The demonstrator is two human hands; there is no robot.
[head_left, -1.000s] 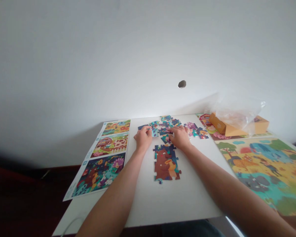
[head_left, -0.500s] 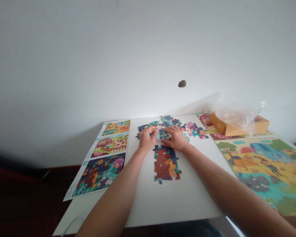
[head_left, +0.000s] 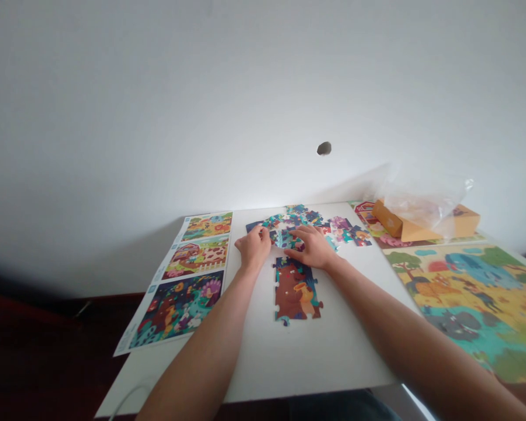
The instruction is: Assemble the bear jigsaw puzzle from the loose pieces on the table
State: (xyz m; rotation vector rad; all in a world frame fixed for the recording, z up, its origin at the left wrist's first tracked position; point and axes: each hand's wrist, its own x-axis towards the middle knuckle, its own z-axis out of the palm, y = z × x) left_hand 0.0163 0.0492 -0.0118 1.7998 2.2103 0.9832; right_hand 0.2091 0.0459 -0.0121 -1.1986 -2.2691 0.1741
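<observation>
Head view: on the white table (head_left: 263, 356), a finished puzzle (head_left: 473, 298) fills the right edge and a picture sheet (head_left: 188, 275) lies along the left edge. Near the far edge, the left hand (head_left: 253, 248) and right hand (head_left: 313, 248), both half curled, pinch a teal puzzle piece (head_left: 284, 238) between them, just above the joined bear section (head_left: 296, 287).

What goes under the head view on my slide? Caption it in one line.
Both hands, left and right, on loose puzzle pieces above a joined bear section.
</observation>
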